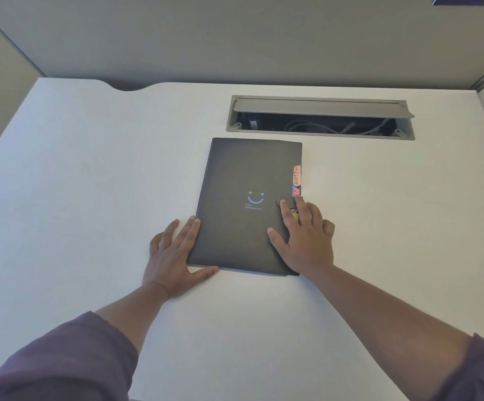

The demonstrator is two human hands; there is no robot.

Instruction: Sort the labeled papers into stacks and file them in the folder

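A dark grey folder (243, 180) with a blue smiley print lies closed on the white desk (90, 175). Coloured label tabs stick out of its right edge; the top pink tab (297, 175) reads ADMIN, and others below it are partly hidden. My right hand (304, 238) lies flat on the folder's lower right part, with fingertips on the clasp flap at the right edge. My left hand (174, 256) rests flat on the desk against the folder's lower left corner, its fingers spread and touching the left edge. No loose papers are visible.
A grey cable hatch (320, 107) stands open in the desk just behind the folder, with cables inside. Grey partition walls enclose the desk at the back and right. The desk's back edge has a curved notch (125, 87) at the left.
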